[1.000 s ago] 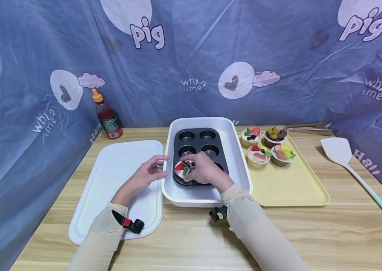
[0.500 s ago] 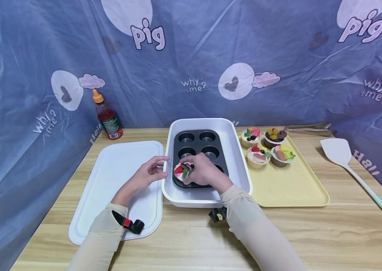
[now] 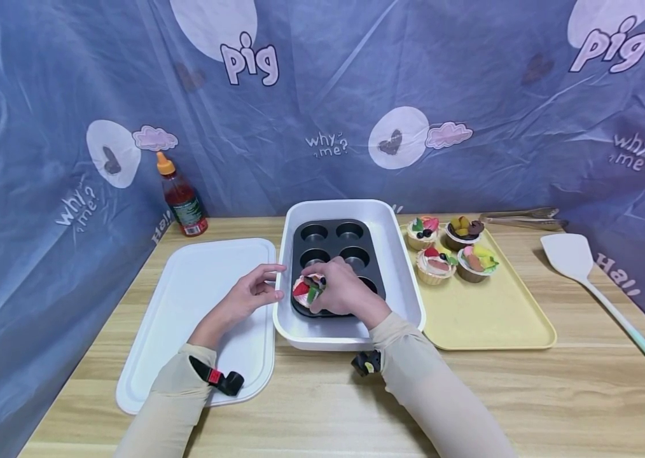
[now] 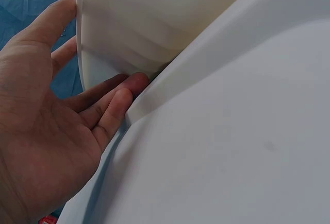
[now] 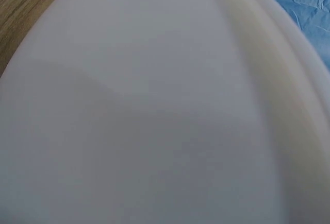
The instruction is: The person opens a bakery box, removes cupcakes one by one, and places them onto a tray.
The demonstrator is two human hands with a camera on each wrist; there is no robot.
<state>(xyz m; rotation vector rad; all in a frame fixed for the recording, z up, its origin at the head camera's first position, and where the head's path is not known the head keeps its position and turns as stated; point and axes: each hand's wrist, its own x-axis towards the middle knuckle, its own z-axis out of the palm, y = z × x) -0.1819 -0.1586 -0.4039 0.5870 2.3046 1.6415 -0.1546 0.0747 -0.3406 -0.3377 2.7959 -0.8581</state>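
Note:
My right hand (image 3: 342, 289) pinches a toy cupcake (image 3: 302, 291) with a red strawberry and green leaf on pink-white cream. It sits at the front-left cup of a dark muffin pan (image 3: 332, 231), which lies inside a white rectangular bin (image 3: 399, 280). The hand hides part of the cupcake and the pan's front cups. At the bin's left side, my left hand (image 3: 245, 294) rests its fingertips against the rim and outer wall. The left wrist view shows lightly bent fingers touching that wall, not wrapped round it. Only blurred white bin wall (image 5: 154, 105) fills the right wrist view.
A white tray (image 3: 208, 280) lies left of the bin. On the right, a yellow tray (image 3: 488, 318) bears several cupcakes (image 3: 436, 264). Metal tongs (image 3: 523, 218) and a white spatula (image 3: 568, 254) lie beyond it. A sauce bottle (image 3: 184, 200) stands at back left.
The right hand and its cupcake have shifted very slightly left over the front-left cup. The left hand stays at the bin's side.

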